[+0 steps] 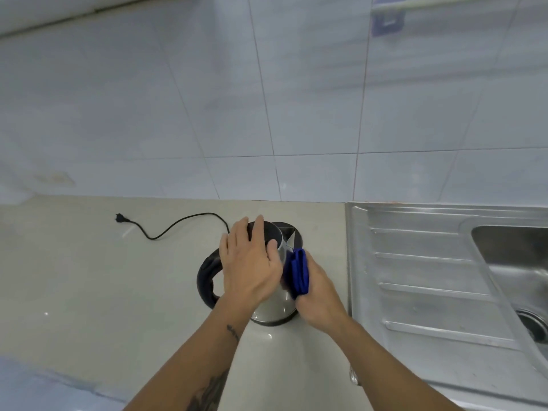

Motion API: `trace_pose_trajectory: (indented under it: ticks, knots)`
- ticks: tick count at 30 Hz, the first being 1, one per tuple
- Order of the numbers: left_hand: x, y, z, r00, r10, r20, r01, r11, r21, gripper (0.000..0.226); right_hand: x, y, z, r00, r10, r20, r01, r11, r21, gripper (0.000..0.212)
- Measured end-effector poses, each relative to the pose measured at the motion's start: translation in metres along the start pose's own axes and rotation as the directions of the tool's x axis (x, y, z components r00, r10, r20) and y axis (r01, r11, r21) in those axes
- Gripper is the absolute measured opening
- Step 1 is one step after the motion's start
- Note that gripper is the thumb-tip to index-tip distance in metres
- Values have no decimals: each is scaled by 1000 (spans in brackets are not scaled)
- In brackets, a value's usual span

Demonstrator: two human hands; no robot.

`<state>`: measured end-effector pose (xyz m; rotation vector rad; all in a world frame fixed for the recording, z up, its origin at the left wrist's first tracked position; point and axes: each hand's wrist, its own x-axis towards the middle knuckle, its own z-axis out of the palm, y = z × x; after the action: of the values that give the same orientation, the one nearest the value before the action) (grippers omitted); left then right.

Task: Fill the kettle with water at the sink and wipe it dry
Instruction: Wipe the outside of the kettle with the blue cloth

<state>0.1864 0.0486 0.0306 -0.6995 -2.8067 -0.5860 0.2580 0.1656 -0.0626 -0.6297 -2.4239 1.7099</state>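
- The left hand [252,262] lies flat and spread on top of the kettle [274,304], palm down on the black lid [265,231], fingers loosely extended rather than curled round anything.
- The right hand [318,295] is closed around a folded blue cloth [300,271], pressing it against the kettle's steel side (the side facing the sink [444,277]).
- The kettle stands upright on the countertop [89,277] between the two hands; its black handle [207,280] loops out just left of the left wrist.
- A black cord [178,223] trails away beyond the left fingertips, its plug [120,217] lying loose on the counter.
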Motion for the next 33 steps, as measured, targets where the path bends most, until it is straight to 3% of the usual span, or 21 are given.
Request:
trace_pose_trajectory:
  ticks: [4, 9, 14, 21, 27, 33]
  knots:
    - [3, -10, -2, 998, 50, -26, -51, 998, -42, 68, -9, -20, -4, 996, -60, -61, 61, 998, 12, 98]
    - [12, -35, -17, 984, 172, 36, -163, 973, -165, 59, -23, -23, 9, 995, -100, -14, 99, 993, -71, 114]
    - [17, -42, -18, 975, 205, 83, -189, 967, -169, 58, -21, -35, 15, 997, -64, -37, 61, 995, -76, 106]
    - [24, -51, -22, 973, 188, 136, -154, 962, -225, 48, -46, -38, 44, 935, -327, -137, 249, 881, -402, 101]
    - [22, -55, -22, 966, 224, 129, -185, 947, -262, 48, -40, -44, 44, 953, -217, -210, 149, 943, -296, 98]
    - [24, -59, -22, 956, 272, 110, -233, 932, -279, 47, -53, -32, 65, 916, -335, -220, 201, 859, -470, 101]
